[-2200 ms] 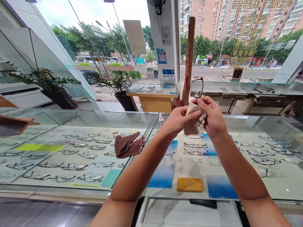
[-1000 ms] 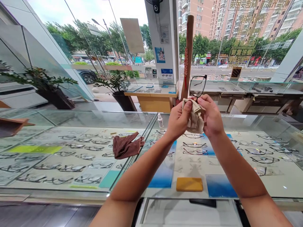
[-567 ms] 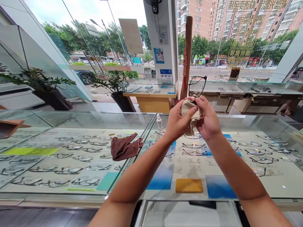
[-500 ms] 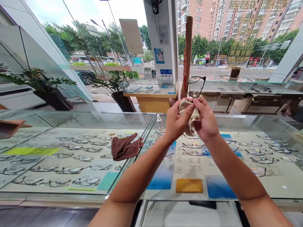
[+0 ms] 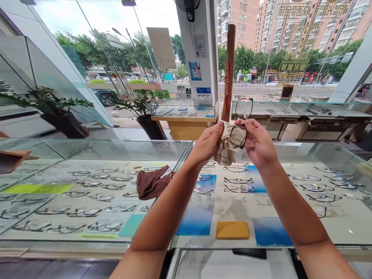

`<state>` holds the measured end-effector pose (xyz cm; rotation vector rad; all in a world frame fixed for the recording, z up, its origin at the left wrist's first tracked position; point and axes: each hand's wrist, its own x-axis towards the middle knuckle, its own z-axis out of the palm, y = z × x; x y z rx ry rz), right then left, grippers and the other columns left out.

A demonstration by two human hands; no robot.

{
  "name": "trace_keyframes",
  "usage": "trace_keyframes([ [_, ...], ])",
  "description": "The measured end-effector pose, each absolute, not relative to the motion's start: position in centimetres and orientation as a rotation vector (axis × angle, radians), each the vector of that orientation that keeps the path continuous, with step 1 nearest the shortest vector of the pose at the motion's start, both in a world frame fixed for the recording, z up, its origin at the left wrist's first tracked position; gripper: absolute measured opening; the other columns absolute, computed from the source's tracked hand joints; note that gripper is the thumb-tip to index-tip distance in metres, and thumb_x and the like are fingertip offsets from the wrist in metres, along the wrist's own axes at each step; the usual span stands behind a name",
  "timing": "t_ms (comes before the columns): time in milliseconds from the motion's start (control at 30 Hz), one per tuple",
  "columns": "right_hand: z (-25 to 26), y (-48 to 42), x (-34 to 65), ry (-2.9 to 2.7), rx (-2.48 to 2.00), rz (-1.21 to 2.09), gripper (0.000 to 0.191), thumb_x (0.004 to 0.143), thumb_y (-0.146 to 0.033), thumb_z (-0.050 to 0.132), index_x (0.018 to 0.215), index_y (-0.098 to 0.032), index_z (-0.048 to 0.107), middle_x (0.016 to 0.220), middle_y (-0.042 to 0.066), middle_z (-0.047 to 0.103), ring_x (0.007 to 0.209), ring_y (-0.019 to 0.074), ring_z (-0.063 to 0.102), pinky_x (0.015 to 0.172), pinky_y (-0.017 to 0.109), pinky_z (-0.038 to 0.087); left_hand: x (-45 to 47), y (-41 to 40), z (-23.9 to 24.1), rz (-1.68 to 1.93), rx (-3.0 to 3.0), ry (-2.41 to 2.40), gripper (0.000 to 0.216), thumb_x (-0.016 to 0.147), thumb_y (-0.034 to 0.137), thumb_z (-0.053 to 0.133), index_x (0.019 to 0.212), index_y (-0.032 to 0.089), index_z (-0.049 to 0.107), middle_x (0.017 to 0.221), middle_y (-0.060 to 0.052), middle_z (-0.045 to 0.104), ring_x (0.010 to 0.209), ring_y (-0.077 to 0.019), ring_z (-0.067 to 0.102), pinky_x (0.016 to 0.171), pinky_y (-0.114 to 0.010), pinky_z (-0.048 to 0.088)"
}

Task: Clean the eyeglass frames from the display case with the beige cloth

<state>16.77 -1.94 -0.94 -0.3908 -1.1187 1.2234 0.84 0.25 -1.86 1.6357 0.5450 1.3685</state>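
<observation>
Up over the glass counter, my right hand point(image 5: 258, 143) pinches a pair of dark-framed eyeglasses point(image 5: 246, 136) near the bridge. One lens stands above my fingers and the other hangs below them, in front of the cloth. My left hand point(image 5: 208, 142) is closed on a beige cleaning cloth point(image 5: 226, 152), which droops from the thumb and fingers behind the lower lens. A crumpled brown cloth point(image 5: 153, 182) lies on the counter top to the left. The small white spray bottle point(image 5: 194, 144) is nearly all hidden behind my left hand.
Below the hands runs a glass display counter point(image 5: 87, 145) with rows of eyeglasses inside. A yellow-brown case point(image 5: 232, 230) lies near its front edge, beside a blue sheet point(image 5: 271, 231). At the left edge a brown tray-like object point(image 5: 14, 161) juts in. Beyond stand potted plants point(image 5: 147, 104) and a wooden post point(image 5: 229, 73).
My hands have moved apart. The beige cloth has come off the lower lens and hangs from my left hand, uncovering that lens. The eyeglasses have shifted slightly right and down.
</observation>
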Motion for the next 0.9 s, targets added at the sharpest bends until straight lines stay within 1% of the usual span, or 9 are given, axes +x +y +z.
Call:
trace_keyframes([
  [100, -0.7, -1.9, 17.4, -1.178, -0.438, 1.192, 0.025, 0.075, -0.043, 0.088, 0.08, -0.025, 0.07, 0.092, 0.0, 0.076, 0.094, 0.0151, 0.068, 0.091, 0.031, 0.056, 0.4, 0.1, -1.6, 1.383, 1.569, 0.618, 0.067, 0.084, 0.083, 0.06, 0.086, 0.017, 0.075, 0.077, -0.005, 0.075, 0.084, -0.0186, 0.074, 0.075, -0.029, 0.058],
  [267, -0.3, -2.0, 18.1, -1.296, -0.515, 1.155, 0.032, 0.07, -0.047, 0.091, 0.075, -0.025, 0.068, 0.095, 0.001, 0.073, 0.089, 0.0158, 0.065, 0.089, 0.033, 0.055, -0.2, 0.3, -1.1, 1.443, 1.446, 0.692, 0.066, 0.086, 0.082, 0.059, 0.084, 0.018, 0.073, 0.075, -0.005, 0.076, 0.086, -0.0207, 0.075, 0.075, -0.03, 0.059],
  [367, -0.1, -2.1, 18.4, -1.364, -0.528, 1.108, 0.032, 0.07, -0.048, 0.09, 0.076, -0.025, 0.069, 0.102, 0.002, 0.072, 0.09, 0.0158, 0.064, 0.09, 0.034, 0.055, -0.5, 0.7, -1.1, 1.487, 1.42, 0.711, 0.065, 0.084, 0.082, 0.061, 0.079, 0.018, 0.071, 0.072, -0.005, 0.074, 0.085, -0.0208, 0.076, 0.074, -0.03, 0.059],
  [467, -0.2, -2.1, 18.7, -1.487, -0.585, 1.054, 0.028, 0.073, -0.045, 0.088, 0.075, -0.023, 0.071, 0.108, 0.004, 0.07, 0.097, 0.0166, 0.062, 0.095, 0.035, 0.051, -0.7, 1.0, -1.2, 1.533, 1.422, 0.705, 0.064, 0.083, 0.082, 0.063, 0.077, 0.019, 0.069, 0.072, -0.005, 0.074, 0.085, -0.0216, 0.076, 0.071, -0.03, 0.059],
  [533, -0.4, -2.0, 18.7, -1.576, -0.639, 1.047, 0.028, 0.075, -0.045, 0.087, 0.073, -0.023, 0.07, 0.102, 0.004, 0.068, 0.096, 0.0166, 0.06, 0.096, 0.036, 0.048, -0.8, 1.1, -1.3, 1.542, 1.43, 0.672, 0.063, 0.082, 0.082, 0.064, 0.078, 0.019, 0.069, 0.073, -0.006, 0.074, 0.085, -0.0225, 0.076, 0.068, -0.031, 0.058],
  [600, -0.7, -1.9, 18.4, -1.638, -0.67, 1.06, 0.03, 0.077, -0.046, 0.086, 0.071, -0.022, 0.068, 0.089, 0.001, 0.064, 0.088, 0.0156, 0.057, 0.092, 0.036, 0.046, -0.7, 1.0, -1.3, 1.518, 1.44, 0.634, 0.063, 0.082, 0.081, 0.065, 0.078, 0.018, 0.07, 0.073, -0.008, 0.075, 0.083, -0.0226, 0.075, 0.063, -0.03, 0.056],
  [667, -0.9, -1.7, 18.0, -1.649, -0.668, 1.102, 0.033, 0.076, -0.048, 0.086, 0.071, -0.022, 0.066, 0.081, -0.001, 0.061, 0.081, 0.0147, 0.053, 0.087, 0.035, 0.044, -0.7, 0.8, -1.2, 1.472, 1.459, 0.604, 0.062, 0.082, 0.079, 0.067, 0.078, 0.018, 0.069, 0.071, -0.007, 0.074, 0.076, -0.0207, 0.074, 0.058, -0.027, 0.053],
  [800, -1.3, -1.4, 17.3, -1.579, -0.614, 1.21, 0.038, 0.07, -0.051, 0.089, 0.074, -0.021, 0.066, 0.08, -0.001, 0.063, 0.081, 0.0147, 0.054, 0.085, 0.033, 0.044, -0.7, 0.4, -0.9, 1.401, 1.484, 0.518, 0.054, 0.077, 0.069, 0.081, 0.079, 0.017, 0.067, 0.067, -0.002, 0.071, 0.059, -0.0128, 0.065, 0.054, -0.023, 0.049],
  [900, -1.4, -1.3, 17.4, -1.53, -0.577, 1.237, 0.037, 0.072, -0.051, 0.088, 0.077, -0.02, 0.067, 0.08, -0.002, 0.063, 0.08, 0.0139, 0.054, 0.084, 0.032, 0.043, -0.7, 0.1, -0.8, 1.358, 1.473, 0.464, 0.046, 0.075, 0.058, 0.088, 0.085, 0.018, 0.068, 0.067, 0.001, 0.069, 0.054, -0.0104, 0.061, 0.054, -0.023, 0.05],
])
